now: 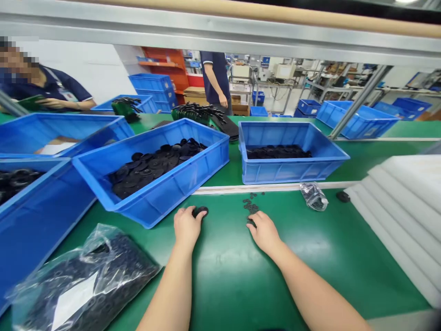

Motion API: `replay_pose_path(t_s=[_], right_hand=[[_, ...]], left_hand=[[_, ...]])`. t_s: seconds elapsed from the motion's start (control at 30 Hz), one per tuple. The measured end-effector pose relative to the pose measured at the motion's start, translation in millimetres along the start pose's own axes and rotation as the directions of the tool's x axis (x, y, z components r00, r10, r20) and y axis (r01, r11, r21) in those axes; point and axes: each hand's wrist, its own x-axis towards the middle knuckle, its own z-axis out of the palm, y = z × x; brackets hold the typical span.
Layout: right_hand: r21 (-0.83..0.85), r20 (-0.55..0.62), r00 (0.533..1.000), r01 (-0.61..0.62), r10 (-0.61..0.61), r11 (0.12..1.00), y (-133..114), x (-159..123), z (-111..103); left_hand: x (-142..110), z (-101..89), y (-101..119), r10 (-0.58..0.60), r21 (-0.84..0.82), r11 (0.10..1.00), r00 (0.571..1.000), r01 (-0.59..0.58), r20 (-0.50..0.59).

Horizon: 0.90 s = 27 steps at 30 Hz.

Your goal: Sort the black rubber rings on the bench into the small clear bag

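Note:
My left hand (pixel 186 226) is closed around a black round disc-shaped part (pixel 200 212), just above the green tabletop and near the front corner of a blue bin. Thumb and fingers of my right hand (pixel 264 232) pinch at the near end of a loose scatter of small black rings (pixel 251 204); a small dark ring shows between the fingertips. Behind the hands, one blue bin (pixel 182 184) holds many flat black discs (pixel 155 165). Another blue bin (pixel 282 171), to the right, has more dark parts (pixel 279 151) at its bottom.
A large clear bag of black rings (pixel 99 280) lies at front left beside more blue bins (pixel 37 207). At right are a small clear bag (pixel 313 196), a black round piece (pixel 343 196) and stacked white foam sheets (pixel 406 211). A metal beam crosses overhead; two people are beyond.

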Motion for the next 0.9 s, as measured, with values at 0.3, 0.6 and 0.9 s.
replay_pose_path(t_s=[0.3, 0.6, 0.9], right_hand=[[-0.022, 0.016, 1.0, 0.011, -0.01, 1.0, -4.8, -0.1, -1.9], [-0.088, 0.001, 0.994, -0.105, 0.106, 0.991, -11.6, 1.5, -3.0], [0.074, -0.111, 0.994, 0.031, -0.023, 0.997, -16.9, 1.8, 0.3]], left_hand=[[-6.0, -2.9, 13.6, -0.013, -0.181, 0.983, 1.0, 0.018, 0.028], [-47.6, 4.3, 68.4, -0.08, -0.784, 0.49, 0.915, 0.382, 0.396], [-55.6, 12.6, 79.9, -0.122, -0.775, 0.161, 0.791, 0.612, 0.599]])
